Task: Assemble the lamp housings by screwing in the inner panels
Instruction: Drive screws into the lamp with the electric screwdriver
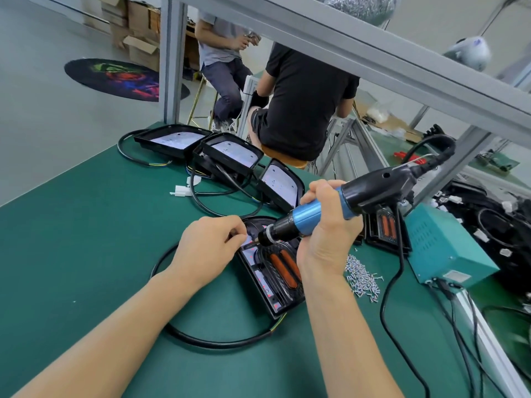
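My right hand (324, 225) grips the driver (304, 216), its tip at the housing (273, 271) on the desk (86, 225). Left fingers (232, 228) pinch at the tip, likely on a screw. The housing looks rigid and light; I'd brace its rim.

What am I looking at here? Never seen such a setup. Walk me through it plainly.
This is one picture from a camera worn on a person's head, looking down at their own bare hands; there is no robot. The right hand grips a blue electric screwdriver, its tip down on a black lamp housing on the green bench. The left hand pinches something small at the tip, too small to identify. Loose screws lie beside it, more housings behind, and a teal power box to the right.
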Available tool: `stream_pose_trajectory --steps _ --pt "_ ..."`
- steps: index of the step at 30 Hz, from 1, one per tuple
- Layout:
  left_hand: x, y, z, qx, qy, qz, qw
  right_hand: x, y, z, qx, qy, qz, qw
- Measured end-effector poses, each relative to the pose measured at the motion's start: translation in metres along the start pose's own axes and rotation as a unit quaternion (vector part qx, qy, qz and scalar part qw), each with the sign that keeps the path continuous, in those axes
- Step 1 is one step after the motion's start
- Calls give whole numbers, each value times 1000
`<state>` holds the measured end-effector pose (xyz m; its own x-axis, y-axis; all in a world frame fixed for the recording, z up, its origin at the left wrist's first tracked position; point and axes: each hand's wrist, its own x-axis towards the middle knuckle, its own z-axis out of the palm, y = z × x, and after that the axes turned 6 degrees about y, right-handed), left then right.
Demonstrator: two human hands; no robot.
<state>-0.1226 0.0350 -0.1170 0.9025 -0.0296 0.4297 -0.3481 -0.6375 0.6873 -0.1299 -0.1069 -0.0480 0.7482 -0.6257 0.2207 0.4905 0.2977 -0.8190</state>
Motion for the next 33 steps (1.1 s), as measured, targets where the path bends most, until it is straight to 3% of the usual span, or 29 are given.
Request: stream_pose_trajectory --steps 6,13,16,20,24,28,33 --pt "1 2 0 38 -9 2 999 0 0 -3 -6 -24 -8 1000" --pt "2 7 -2 128 -57 -6 990 -1 -16 -11 19 1 -21 1000" --pt "5 16 -4 119 -22 -12 993 7 -33 -25 51 27 -56 997" --pt "14 46 7 42 8 44 998 21 -60 -58 69 87 -117 987" --pt "29 95 46 12 -73 108 991 38 -81 -96 76 171 -146 971" --pt "38 141 105 150 -193 171 954 45 -84 -127 55 218 -137 965" --pt "35 154 142 232 -285 151 918 46 -82 -157 71 228 -123 963"
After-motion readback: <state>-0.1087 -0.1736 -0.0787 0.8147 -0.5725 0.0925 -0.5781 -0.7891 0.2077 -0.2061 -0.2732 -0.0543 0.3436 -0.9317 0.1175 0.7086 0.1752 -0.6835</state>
